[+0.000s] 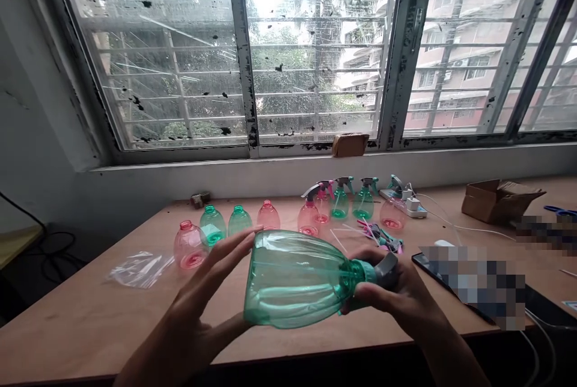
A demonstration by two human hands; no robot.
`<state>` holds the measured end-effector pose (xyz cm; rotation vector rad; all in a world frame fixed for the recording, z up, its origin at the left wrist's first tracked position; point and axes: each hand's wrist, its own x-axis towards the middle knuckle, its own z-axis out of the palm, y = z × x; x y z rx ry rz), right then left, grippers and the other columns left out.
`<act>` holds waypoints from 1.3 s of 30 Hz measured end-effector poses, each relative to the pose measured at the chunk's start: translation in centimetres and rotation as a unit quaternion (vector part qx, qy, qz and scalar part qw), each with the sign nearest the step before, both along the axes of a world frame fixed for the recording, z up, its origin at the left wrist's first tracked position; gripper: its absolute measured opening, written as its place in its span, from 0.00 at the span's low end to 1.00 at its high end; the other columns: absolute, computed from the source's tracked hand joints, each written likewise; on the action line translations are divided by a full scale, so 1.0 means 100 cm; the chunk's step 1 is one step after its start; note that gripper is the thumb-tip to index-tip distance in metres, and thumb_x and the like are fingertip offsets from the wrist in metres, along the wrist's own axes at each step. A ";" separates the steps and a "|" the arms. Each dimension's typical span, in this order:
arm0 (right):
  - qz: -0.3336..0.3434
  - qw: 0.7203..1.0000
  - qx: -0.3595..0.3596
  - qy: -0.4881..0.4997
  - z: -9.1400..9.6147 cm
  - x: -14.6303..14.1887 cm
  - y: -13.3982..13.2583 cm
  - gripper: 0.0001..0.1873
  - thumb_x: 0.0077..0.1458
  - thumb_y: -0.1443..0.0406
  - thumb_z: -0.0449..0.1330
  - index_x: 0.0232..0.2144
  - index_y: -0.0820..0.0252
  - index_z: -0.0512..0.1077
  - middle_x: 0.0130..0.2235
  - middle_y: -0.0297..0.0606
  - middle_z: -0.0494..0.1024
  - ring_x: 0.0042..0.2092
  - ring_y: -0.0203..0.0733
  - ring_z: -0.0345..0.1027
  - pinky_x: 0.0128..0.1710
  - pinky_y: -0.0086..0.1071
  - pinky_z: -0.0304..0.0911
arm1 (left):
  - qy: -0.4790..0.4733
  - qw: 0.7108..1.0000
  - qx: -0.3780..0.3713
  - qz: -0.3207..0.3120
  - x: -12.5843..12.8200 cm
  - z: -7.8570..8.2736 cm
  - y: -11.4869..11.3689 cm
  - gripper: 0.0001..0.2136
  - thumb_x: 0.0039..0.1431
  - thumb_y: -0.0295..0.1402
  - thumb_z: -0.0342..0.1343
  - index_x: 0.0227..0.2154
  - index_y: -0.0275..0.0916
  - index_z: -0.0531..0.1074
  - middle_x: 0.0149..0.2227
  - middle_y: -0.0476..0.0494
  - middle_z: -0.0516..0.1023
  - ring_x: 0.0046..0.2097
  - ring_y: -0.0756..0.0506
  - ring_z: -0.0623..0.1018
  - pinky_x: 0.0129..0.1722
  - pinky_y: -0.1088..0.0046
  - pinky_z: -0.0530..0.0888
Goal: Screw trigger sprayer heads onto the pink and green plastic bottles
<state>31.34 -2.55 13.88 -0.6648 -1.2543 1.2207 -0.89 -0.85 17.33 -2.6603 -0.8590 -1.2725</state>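
a: from the head camera, where is the green bottle [293,279]?

b: held on its side above the near part of the table [112,327], base to the left, spray head [386,270] to the right.

a: and the fingers?

b: the left hand [198,306] spans the base, fingertips on its upper edge, thumb at the lower one. the right hand [408,303] is wrapped round the spray head and neck, thumb beside the teal collar [364,271].

a: what worries you?

b: that left grip, mostly. it's wide, on smooth plastic; if the thumb slid off, the base could drop and swing about the right hand.

a: and the collar?

b: i can't tell from here whether it's seated straight. if its threads were crossed, a hard twist could jam it or leave it loose.

a: anything nearby to knock?

b: a careless swing leftward could tip the pink bottle [187,249], upright with no head. the loose spray heads [383,237] lie just beyond the right hand; their thin tubes could snag or bend if a wrist brushed them.
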 end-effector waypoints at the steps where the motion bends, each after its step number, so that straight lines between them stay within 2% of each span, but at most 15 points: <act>1: -0.006 1.000 0.008 -0.017 0.000 0.002 -0.001 0.23 0.50 0.50 0.85 0.38 0.59 0.85 0.28 0.38 0.88 0.29 0.46 0.85 0.31 0.34 0.81 | -0.003 1.000 -0.001 0.001 0.000 0.000 0.001 0.37 0.74 0.49 0.65 0.80 0.67 0.54 0.74 0.48 0.73 0.72 0.37 0.77 0.68 0.66 0.78; 5: -0.079 0.992 0.052 -0.082 -0.003 0.006 -0.002 0.23 0.49 0.51 0.86 0.39 0.56 0.85 0.28 0.34 0.87 0.28 0.41 0.79 0.27 0.28 0.72 | -0.043 0.997 -0.059 0.023 0.000 -0.007 0.009 0.39 0.63 0.64 0.66 0.75 0.69 0.63 0.66 0.46 0.79 0.65 0.33 0.83 0.62 0.62 0.81; 9: -0.163 0.965 0.124 -0.164 -0.010 0.006 -0.002 0.24 0.48 0.51 0.86 0.43 0.51 0.87 0.35 0.35 0.88 0.31 0.42 0.78 0.29 0.29 0.73 | -0.086 0.988 -0.121 0.047 0.000 -0.019 0.018 0.47 0.57 0.76 0.54 0.74 0.61 0.67 0.63 0.38 0.82 0.62 0.27 0.83 0.61 0.52 0.79; 12: -0.190 0.945 0.173 -0.205 -0.013 0.006 -0.002 0.21 0.52 0.49 0.84 0.43 0.50 0.87 0.34 0.35 0.88 0.31 0.42 0.77 0.31 0.30 0.72 | -0.107 0.987 -0.111 0.036 0.000 -0.020 0.020 0.50 0.54 0.79 0.49 0.75 0.60 0.67 0.60 0.38 0.84 0.61 0.27 0.83 0.62 0.50 0.78; 15: -0.171 0.958 0.143 -0.181 -0.011 0.008 0.001 0.21 0.50 0.51 0.85 0.41 0.52 0.87 0.31 0.33 0.86 0.29 0.41 0.75 0.28 0.30 0.71 | -0.081 0.995 -0.061 0.019 -0.002 -0.016 0.016 0.49 0.55 0.77 0.56 0.76 0.63 0.65 0.57 0.41 0.85 0.58 0.30 0.85 0.64 0.52 0.77; 17: -0.132 0.975 0.115 -0.137 -0.008 0.009 0.002 0.21 0.47 0.53 0.86 0.39 0.54 0.87 0.29 0.32 0.84 0.26 0.39 0.73 0.25 0.28 0.69 | -0.048 0.998 -0.037 0.015 -0.003 -0.014 0.011 0.50 0.55 0.71 0.65 0.78 0.65 0.60 0.59 0.42 0.85 0.56 0.31 0.86 0.64 0.54 0.79; 19: -0.087 0.988 0.086 -0.093 -0.003 0.009 0.003 0.21 0.44 0.55 0.88 0.36 0.56 0.87 0.27 0.30 0.82 0.24 0.36 0.71 0.22 0.26 0.68 | -0.034 0.999 -0.033 0.010 -0.003 -0.012 0.008 0.48 0.60 0.64 0.69 0.79 0.67 0.57 0.61 0.44 0.85 0.56 0.33 0.87 0.63 0.56 0.81; 21: -0.044 0.997 0.036 -0.049 0.002 0.007 0.001 0.22 0.42 0.56 0.89 0.34 0.57 0.86 0.24 0.29 0.81 0.24 0.38 0.74 0.24 0.28 0.73 | -0.047 0.998 -0.040 0.003 -0.001 -0.010 0.007 0.39 0.68 0.57 0.68 0.77 0.68 0.60 0.57 0.46 0.86 0.56 0.35 0.87 0.63 0.56 0.82; 23: -0.003 1.000 -0.020 -0.006 0.006 0.004 -0.001 0.23 0.41 0.55 0.89 0.34 0.58 0.85 0.24 0.30 0.82 0.26 0.43 0.81 0.31 0.35 0.82 | -0.088 0.995 -0.040 -0.007 0.004 -0.008 0.009 0.35 0.68 0.53 0.70 0.74 0.67 0.66 0.57 0.46 0.83 0.59 0.34 0.84 0.64 0.53 0.81; 26: 0.050 0.997 -0.048 0.034 0.008 0.001 -0.004 0.24 0.44 0.54 0.88 0.35 0.60 0.84 0.24 0.31 0.83 0.28 0.47 0.85 0.36 0.44 0.87 | -0.152 0.986 -0.021 -0.058 0.011 -0.003 0.010 0.47 0.56 0.55 0.78 0.76 0.68 0.62 0.71 0.44 0.70 0.70 0.31 0.75 0.69 0.49 0.78; 27: 0.060 0.996 -0.051 0.034 0.008 0.001 -0.003 0.24 0.45 0.54 0.88 0.35 0.61 0.84 0.24 0.32 0.84 0.28 0.46 0.85 0.36 0.43 0.87 | -0.150 0.986 -0.012 -0.076 0.012 -0.002 0.010 0.49 0.57 0.54 0.77 0.77 0.69 0.59 0.75 0.45 0.66 0.73 0.31 0.72 0.71 0.51 0.76; 29: 0.070 0.995 -0.057 0.030 0.007 0.001 -0.002 0.25 0.47 0.53 0.87 0.36 0.62 0.84 0.26 0.34 0.86 0.28 0.45 0.85 0.37 0.43 0.87 | -0.112 0.989 -0.005 -0.097 0.014 -0.002 0.008 0.44 0.65 0.50 0.73 0.78 0.69 0.57 0.79 0.48 0.64 0.76 0.34 0.70 0.75 0.55 0.72; 31: 0.055 0.997 -0.050 0.016 0.005 0.001 0.000 0.25 0.46 0.53 0.87 0.36 0.62 0.84 0.28 0.37 0.88 0.29 0.47 0.86 0.37 0.42 0.86 | -0.083 0.992 -0.007 -0.094 0.014 -0.003 0.007 0.37 0.70 0.50 0.68 0.77 0.67 0.61 0.78 0.49 0.66 0.77 0.34 0.68 0.76 0.56 0.70; 35: -0.054 0.998 0.020 -0.036 -0.002 0.000 0.003 0.23 0.47 0.54 0.87 0.37 0.59 0.85 0.29 0.36 0.87 0.28 0.44 0.82 0.28 0.33 0.77 | -0.081 0.994 -0.043 -0.067 0.012 -0.007 0.006 0.38 0.70 0.58 0.62 0.79 0.63 0.59 0.80 0.45 0.62 0.79 0.30 0.63 0.76 0.55 0.70; 39: -0.130 0.984 0.084 -0.084 -0.007 0.002 0.004 0.22 0.49 0.50 0.85 0.38 0.56 0.86 0.29 0.34 0.83 0.27 0.41 0.73 0.25 0.31 0.71 | -0.050 0.997 -0.038 -0.052 0.008 -0.004 0.004 0.32 0.79 0.41 0.61 0.79 0.68 0.58 0.76 0.46 0.65 0.74 0.36 0.72 0.70 0.64 0.76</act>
